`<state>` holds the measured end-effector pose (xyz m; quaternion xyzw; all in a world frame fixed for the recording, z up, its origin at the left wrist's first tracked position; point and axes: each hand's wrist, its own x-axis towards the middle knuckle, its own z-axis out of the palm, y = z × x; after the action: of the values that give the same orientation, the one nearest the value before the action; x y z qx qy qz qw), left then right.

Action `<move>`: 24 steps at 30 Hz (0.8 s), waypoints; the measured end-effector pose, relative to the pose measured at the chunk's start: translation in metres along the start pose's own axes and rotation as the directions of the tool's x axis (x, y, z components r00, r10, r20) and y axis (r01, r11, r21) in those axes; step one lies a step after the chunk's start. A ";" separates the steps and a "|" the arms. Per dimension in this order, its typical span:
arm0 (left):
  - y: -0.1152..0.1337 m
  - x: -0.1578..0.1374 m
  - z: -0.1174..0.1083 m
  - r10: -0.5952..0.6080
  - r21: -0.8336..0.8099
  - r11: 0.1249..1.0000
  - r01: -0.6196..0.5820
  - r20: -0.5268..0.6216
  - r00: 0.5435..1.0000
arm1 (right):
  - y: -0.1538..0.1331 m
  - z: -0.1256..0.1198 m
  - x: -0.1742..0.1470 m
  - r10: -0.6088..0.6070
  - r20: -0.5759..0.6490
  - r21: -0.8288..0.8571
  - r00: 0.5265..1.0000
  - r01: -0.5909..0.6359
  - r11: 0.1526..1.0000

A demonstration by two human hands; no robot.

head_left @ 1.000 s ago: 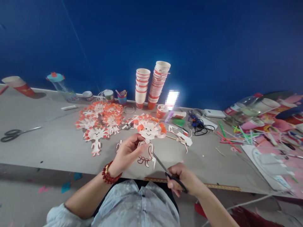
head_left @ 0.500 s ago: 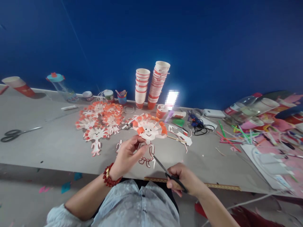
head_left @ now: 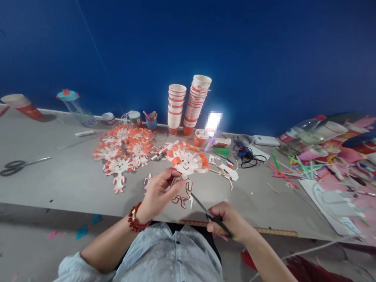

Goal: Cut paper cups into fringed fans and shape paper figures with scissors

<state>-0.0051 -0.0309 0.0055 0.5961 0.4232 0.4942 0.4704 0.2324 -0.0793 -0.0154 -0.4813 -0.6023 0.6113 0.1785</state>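
Between the thumb and fingers of my left hand [head_left: 161,186] is a paper doll [head_left: 185,165] with a smiling face, an orange-and-white fringe round its head and a body outlined in dark red. My right hand [head_left: 223,220] is closed round the handles of black-handled scissors [head_left: 202,205]. Their blade tips touch the right edge of the doll's body, where a small white sliver of paper sticks out. Several finished-looking dolls [head_left: 120,172] lie in a cluster to the left. A small cut paper body [head_left: 147,181] lies partly behind my left hand.
Two tall stacks of paper cups [head_left: 197,103] stand by the blue wall. A second pair of scissors [head_left: 22,166] lies far left. Paper scraps [head_left: 229,171] and a glue gun [head_left: 245,150] with a black cord are right of the doll. Craft clutter [head_left: 331,156] crowds the right side.
The doll's head has tilted slightly down and to the right. Both hands keep nearly the same place, with the scissors still at the body's edge.
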 end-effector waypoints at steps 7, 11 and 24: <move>0.003 0.000 0.001 0.014 0.020 1.000 -0.014 -0.012 1.000 | 0.000 -0.004 0.002 -0.118 -0.038 -0.156 0.992 0.111 0.982; 0.004 0.000 0.002 0.000 0.018 1.000 0.000 -0.012 1.000 | -0.001 -0.007 0.002 -0.142 -0.030 -0.177 0.989 0.134 0.975; 0.002 0.001 0.002 0.004 -0.003 1.000 -0.004 -0.020 1.000 | -0.008 -0.008 0.001 -0.094 -0.060 -0.162 0.994 0.084 0.983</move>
<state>-0.0025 -0.0310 0.0079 0.5914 0.4260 0.5014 0.4662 0.2358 -0.0727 -0.0073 -0.4868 -0.6637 0.5363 0.1868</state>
